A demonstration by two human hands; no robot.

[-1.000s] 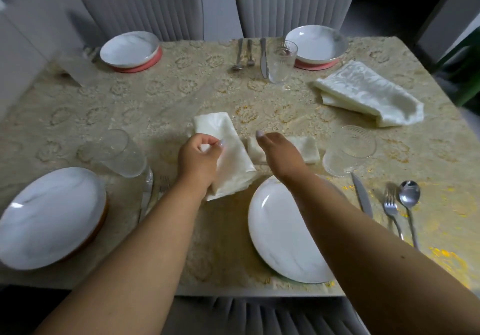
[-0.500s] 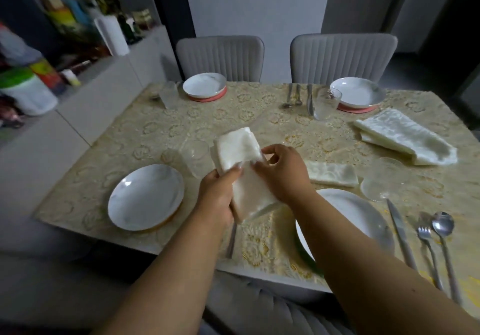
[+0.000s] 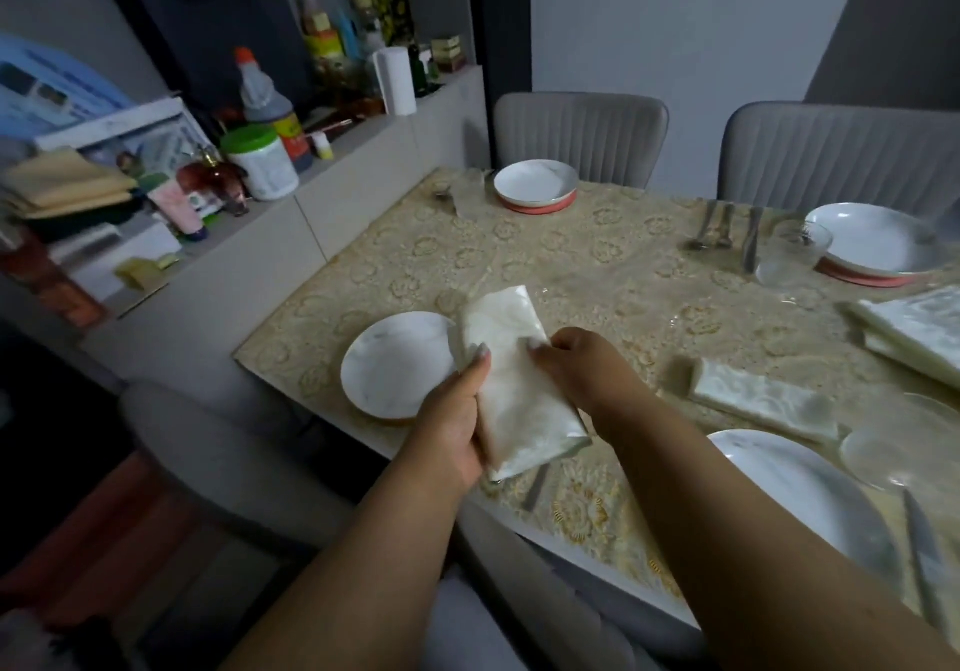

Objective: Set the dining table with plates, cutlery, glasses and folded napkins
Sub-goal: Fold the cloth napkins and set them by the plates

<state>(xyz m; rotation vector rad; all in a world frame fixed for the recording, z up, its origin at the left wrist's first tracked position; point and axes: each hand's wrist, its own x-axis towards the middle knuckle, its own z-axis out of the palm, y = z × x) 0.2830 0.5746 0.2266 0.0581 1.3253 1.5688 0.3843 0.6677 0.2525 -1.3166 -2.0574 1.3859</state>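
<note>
Both hands hold one folded white napkin [image 3: 511,379] up above the near edge of the table [image 3: 571,275]. The left hand [image 3: 449,426] grips its lower left side, thumb laid up along the cloth and fingers curled behind. The right hand [image 3: 582,366] pinches its right edge near the middle, fingers curled onto the fabric. The napkin is a long folded strip, tilted, its upper end over the gap between the hands and the near-left plate [image 3: 397,366].

That plate holds nothing. The far-left plate [image 3: 535,184] sits on a red underplate and is empty too. The far-right plate [image 3: 872,239], also on red, shows nothing in it, and a glass [image 3: 792,254] stands just beside it, with cutlery [image 3: 727,233] to the glass's left. The near-right plate [image 3: 800,493] is partly hidden by the right forearm, and its visible part is bare. A second folded napkin [image 3: 763,400] lies flat on the cloth just beyond it. A stack of napkins [image 3: 919,332] lies at the right edge. Another glass [image 3: 893,449] stands near the right edge, and a knife [image 3: 922,551] lies below it.

On the counter [image 3: 311,192] to the left stand bottles, a green-lidded jar [image 3: 260,163] and a paper roll [image 3: 395,80].
</note>
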